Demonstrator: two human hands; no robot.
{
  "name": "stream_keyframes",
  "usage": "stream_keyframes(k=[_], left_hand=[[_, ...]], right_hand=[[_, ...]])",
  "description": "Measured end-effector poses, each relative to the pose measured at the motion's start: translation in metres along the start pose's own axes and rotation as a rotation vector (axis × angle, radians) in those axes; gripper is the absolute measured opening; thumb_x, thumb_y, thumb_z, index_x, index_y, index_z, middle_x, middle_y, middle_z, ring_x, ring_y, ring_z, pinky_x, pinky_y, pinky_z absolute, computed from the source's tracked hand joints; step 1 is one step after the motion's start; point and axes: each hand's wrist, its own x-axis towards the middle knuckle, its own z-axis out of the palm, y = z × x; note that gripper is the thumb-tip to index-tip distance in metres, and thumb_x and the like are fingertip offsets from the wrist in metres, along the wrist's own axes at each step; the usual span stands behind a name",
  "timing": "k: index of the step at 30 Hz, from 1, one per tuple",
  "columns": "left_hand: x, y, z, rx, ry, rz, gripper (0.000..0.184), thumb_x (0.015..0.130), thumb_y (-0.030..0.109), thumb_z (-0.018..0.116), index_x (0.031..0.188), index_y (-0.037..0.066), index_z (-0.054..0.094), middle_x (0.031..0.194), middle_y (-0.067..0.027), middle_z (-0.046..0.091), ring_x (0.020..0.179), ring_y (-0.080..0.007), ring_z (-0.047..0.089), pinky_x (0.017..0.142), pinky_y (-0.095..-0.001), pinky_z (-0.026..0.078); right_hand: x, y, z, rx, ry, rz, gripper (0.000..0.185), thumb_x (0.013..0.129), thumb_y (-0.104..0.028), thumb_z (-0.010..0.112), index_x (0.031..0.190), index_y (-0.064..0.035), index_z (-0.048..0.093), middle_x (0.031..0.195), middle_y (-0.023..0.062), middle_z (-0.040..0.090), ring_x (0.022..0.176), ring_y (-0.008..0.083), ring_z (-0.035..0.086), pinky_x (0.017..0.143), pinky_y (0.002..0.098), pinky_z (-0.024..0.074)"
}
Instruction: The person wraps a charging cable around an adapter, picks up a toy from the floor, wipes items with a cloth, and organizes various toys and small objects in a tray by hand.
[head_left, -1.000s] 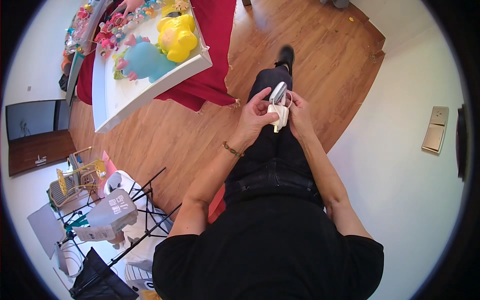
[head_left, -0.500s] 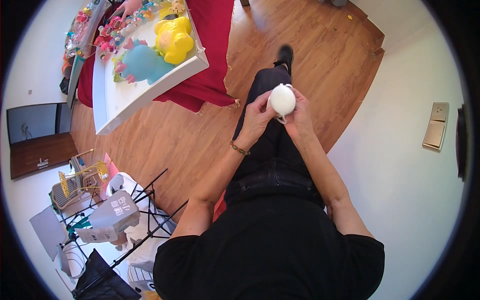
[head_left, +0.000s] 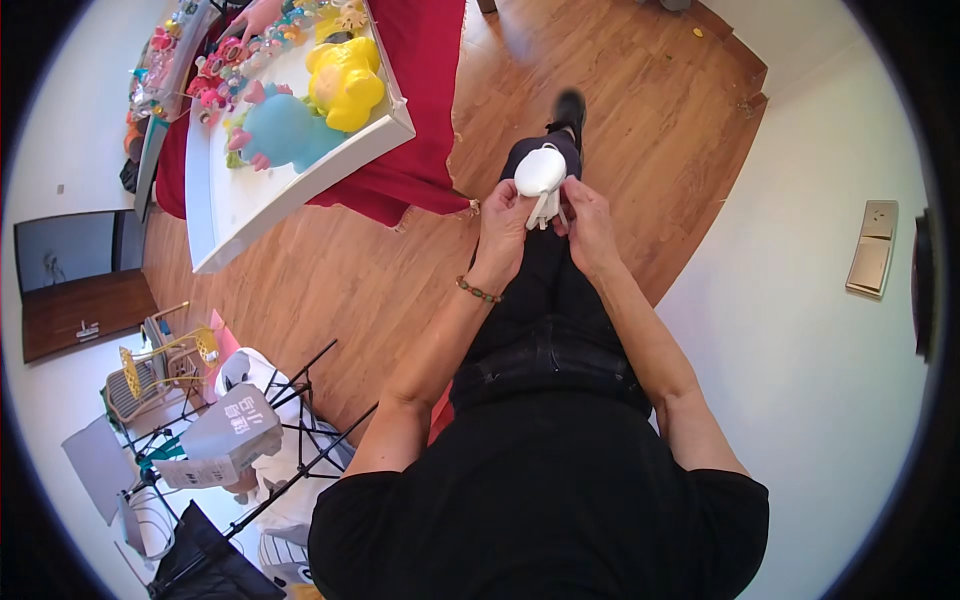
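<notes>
White rounded device (head_left: 540,173) above dark trousers (head_left: 545,285), left hand (head_left: 504,226) with its grip pinching the device's side, right hand (head_left: 592,224) at the hanging white cable (head_left: 545,208), cannot tell if that grip is pinching.

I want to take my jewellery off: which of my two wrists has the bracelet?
The left wrist, just behind the left hand: a beaded bracelet circles it, while the right wrist is bare.

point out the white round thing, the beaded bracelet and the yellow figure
White round thing (head_left: 541,172), head view: middle of its round face
Beaded bracelet (head_left: 478,290), head view: its middle beads
Yellow figure (head_left: 345,88), head view: its body
</notes>
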Motion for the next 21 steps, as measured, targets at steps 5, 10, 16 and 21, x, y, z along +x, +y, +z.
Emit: stream_keyframes(k=[5,10,16,21], left_hand=[[-0.003,-0.001,0.002,-0.098,0.044,0.011,0.023,0.089,0.021,0.059,0.101,0.003,0.052,0.091,-0.0042,0.062,0.079,-0.0090,0.059,0.065,-0.0228,0.046],[0.007,-0.006,-0.007,-0.110,0.144,0.069,0.025,0.091,0.022,0.057,0.109,0.004,0.055,0.095,-0.0040,0.063,0.078,-0.0099,0.059,0.060,-0.0239,0.046],[0.016,-0.002,-0.011,-0.073,0.168,0.129,0.026,0.090,0.020,0.057,0.111,0.004,0.053,0.095,-0.0036,0.062,0.081,-0.0116,0.060,0.064,-0.0249,0.048],[0.013,0.000,-0.006,-0.162,0.121,0.116,0.025,0.090,0.021,0.058,0.108,0.005,0.054,0.095,-0.0032,0.062,0.080,-0.0112,0.060,0.063,-0.0242,0.048]], right_hand=[[0.003,0.004,-0.004,-0.077,-0.036,-0.064,0.023,0.091,-0.023,0.053,0.101,-0.0045,0.063,0.079,-0.0023,0.057,0.064,0.0050,0.050,0.055,0.0186,0.0389],[-0.009,-0.002,0.010,-0.283,0.005,-0.258,0.028,0.080,-0.019,0.065,0.104,-0.0058,0.062,0.097,0.0031,0.054,0.084,0.0116,0.053,0.068,0.0246,0.0456],[-0.014,-0.002,0.018,-0.867,-0.027,-0.715,0.053,0.063,-0.012,0.074,0.112,-0.0079,0.057,0.102,0.0089,0.050,0.102,0.0251,0.050,0.088,0.0323,0.0400],[-0.004,-0.006,0.017,-0.546,0.002,-0.550,0.037,0.073,-0.012,0.067,0.109,-0.0035,0.059,0.098,0.0070,0.055,0.092,0.0171,0.052,0.082,0.0297,0.0419]])
